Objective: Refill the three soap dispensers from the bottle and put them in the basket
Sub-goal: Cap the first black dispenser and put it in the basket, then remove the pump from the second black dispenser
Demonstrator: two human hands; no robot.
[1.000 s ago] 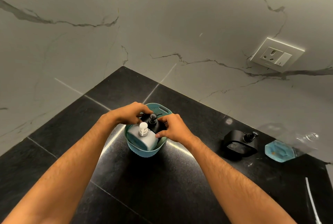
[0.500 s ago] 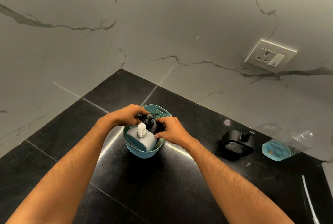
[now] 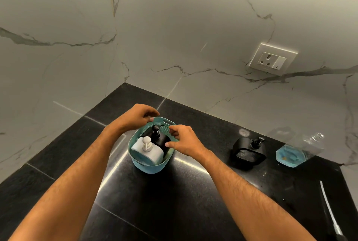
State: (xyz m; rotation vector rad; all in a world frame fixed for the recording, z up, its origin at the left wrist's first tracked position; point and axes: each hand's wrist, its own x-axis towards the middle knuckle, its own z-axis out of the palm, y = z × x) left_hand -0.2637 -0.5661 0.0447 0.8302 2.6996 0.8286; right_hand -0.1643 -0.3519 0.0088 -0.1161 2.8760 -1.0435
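A teal basket (image 3: 149, 167) stands on the black counter (image 3: 174, 202). Inside it sit a white soap dispenser (image 3: 149, 152) at the front and a black soap dispenser (image 3: 157, 137) behind it. My left hand (image 3: 135, 117) hovers over the basket's far left rim, fingers loosely curled, holding nothing. My right hand (image 3: 184, 141) hovers at the basket's right rim, fingers loosely curled, off the black dispenser. A second black dispenser (image 3: 249, 151) stands on the counter to the right. The clear refill bottle (image 3: 302, 148) with blue soap lies beyond it.
Marble walls close the counter at the back and left, meeting in a corner behind the basket. A white wall socket (image 3: 273, 59) sits on the back wall at the right. A thin bright strip (image 3: 329, 207) runs along the counter's right side.
Both hands gripped the black dispenser in the basket before. Now they have let go and lifted apart, the left toward the far rim, the right to the right rim.
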